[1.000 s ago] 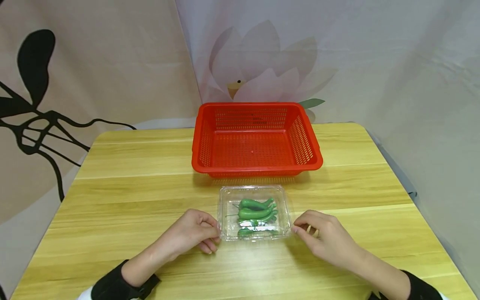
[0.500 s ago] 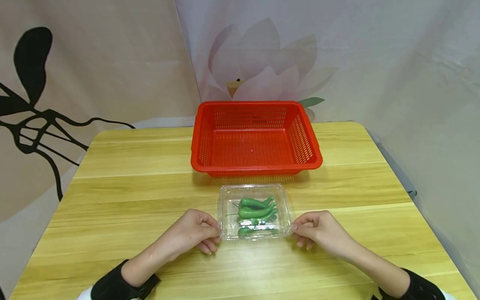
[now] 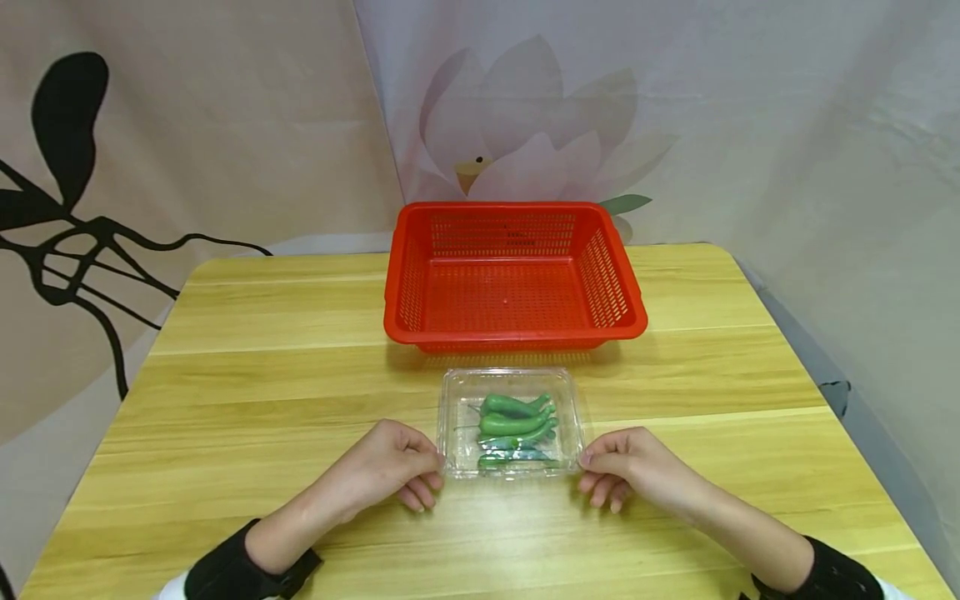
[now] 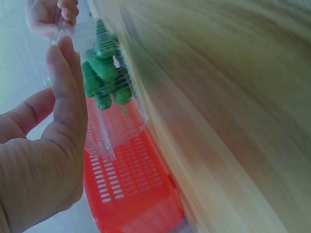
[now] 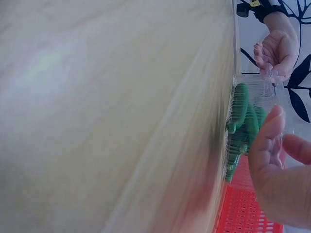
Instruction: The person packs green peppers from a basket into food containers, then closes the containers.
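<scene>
A clear plastic clamshell box (image 3: 457, 417) lies on the table in front of me, with several green chili peppers (image 3: 513, 425) inside it. My left hand (image 3: 397, 462) pinches the box's near left corner between thumb and index finger, the other fingers loosely bent below. At the near right corner, my right hand (image 3: 626, 462) has thumb and index finger pinched on the box's edge. Both wrist views show the box's ridged side and the peppers through it, with the left hand (image 4: 58, 107) and right hand (image 5: 272, 160) at its rim.
Behind the box stands a red perforated plastic basket (image 3: 502, 300) with nothing in it. The wooden table (image 3: 262, 392) ends just behind the basket, at a printed cloth backdrop (image 3: 300, 125).
My right hand has turned a little and its thumb and index finger have come together on the box's corner. The left hand stays at its corner, and the box has hardly moved.
</scene>
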A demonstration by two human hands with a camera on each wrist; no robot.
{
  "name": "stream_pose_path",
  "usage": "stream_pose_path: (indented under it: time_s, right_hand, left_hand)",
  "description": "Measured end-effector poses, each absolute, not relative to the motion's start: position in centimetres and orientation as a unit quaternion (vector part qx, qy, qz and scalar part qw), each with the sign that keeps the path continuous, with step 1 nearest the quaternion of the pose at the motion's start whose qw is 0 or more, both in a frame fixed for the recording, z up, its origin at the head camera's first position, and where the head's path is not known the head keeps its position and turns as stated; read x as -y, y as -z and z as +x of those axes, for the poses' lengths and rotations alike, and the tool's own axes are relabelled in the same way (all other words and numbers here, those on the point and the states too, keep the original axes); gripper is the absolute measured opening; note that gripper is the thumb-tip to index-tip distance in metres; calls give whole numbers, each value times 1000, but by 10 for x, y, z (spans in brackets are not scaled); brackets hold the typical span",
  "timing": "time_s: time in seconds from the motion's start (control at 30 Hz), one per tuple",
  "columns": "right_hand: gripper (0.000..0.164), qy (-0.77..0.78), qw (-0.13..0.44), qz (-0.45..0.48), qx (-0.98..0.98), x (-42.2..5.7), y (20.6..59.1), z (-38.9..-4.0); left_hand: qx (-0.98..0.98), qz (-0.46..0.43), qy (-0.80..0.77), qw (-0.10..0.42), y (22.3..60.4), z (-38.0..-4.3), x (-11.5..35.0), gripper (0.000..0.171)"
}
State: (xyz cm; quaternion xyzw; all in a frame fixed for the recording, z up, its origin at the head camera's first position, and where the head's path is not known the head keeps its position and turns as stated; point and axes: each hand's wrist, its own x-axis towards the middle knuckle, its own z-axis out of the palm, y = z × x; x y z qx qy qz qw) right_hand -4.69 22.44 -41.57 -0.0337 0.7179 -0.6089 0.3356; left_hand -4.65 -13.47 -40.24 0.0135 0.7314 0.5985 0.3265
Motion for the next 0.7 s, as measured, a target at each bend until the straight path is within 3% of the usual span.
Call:
stream_pose_path:
  time_s: [0.7]
  right_hand:
    - [23, 620, 347, -34, -703, -223, 415, -46]
  left_hand:
    - [-706, 30, -618, 344, 406, -45, 131, 17]
